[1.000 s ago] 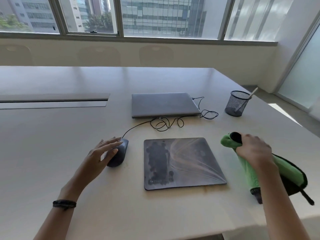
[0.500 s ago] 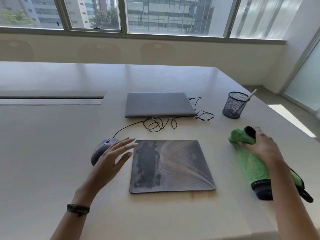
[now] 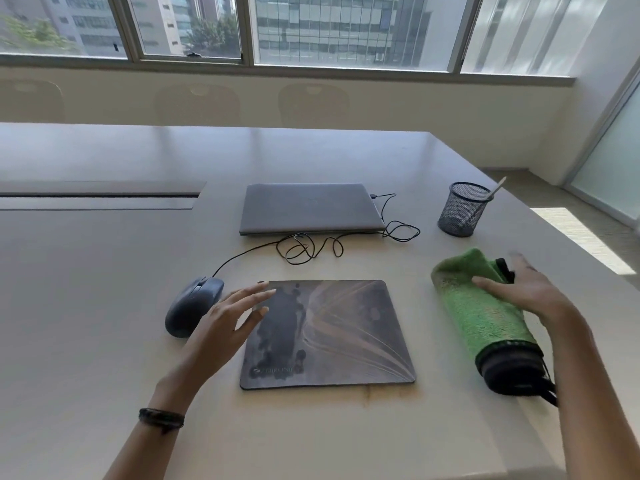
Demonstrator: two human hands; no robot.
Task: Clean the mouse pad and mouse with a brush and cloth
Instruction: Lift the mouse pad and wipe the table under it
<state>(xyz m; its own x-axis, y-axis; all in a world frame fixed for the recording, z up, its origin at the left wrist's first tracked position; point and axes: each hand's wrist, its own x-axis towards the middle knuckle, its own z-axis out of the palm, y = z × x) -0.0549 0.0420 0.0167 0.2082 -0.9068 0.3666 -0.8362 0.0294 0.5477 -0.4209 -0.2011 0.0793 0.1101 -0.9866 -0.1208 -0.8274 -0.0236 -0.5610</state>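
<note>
A dark patterned mouse pad (image 3: 332, 332) lies flat in the middle of the pale table. To its left sits a dark wired mouse (image 3: 188, 308), off the pad. My left hand (image 3: 230, 318) hovers open with spread fingers between the mouse and the pad's left edge, holding nothing. Right of the pad lies a green cloth (image 3: 476, 306) wrapped over a dark object, with a black brush handle (image 3: 504, 268) poking out at its far end. My right hand (image 3: 526, 289) rests with straight fingers on the cloth's far right side.
A shut grey laptop (image 3: 308, 207) lies behind the pad, its black cable (image 3: 311, 247) coiled in front. A black mesh pen cup (image 3: 462, 209) stands at the back right. The table's right edge (image 3: 568, 251) runs close past the cloth.
My left hand let go of the mouse and moved right toward the pad's edge. My right hand loosened its grip on the brush and cloth, fingers now straight.
</note>
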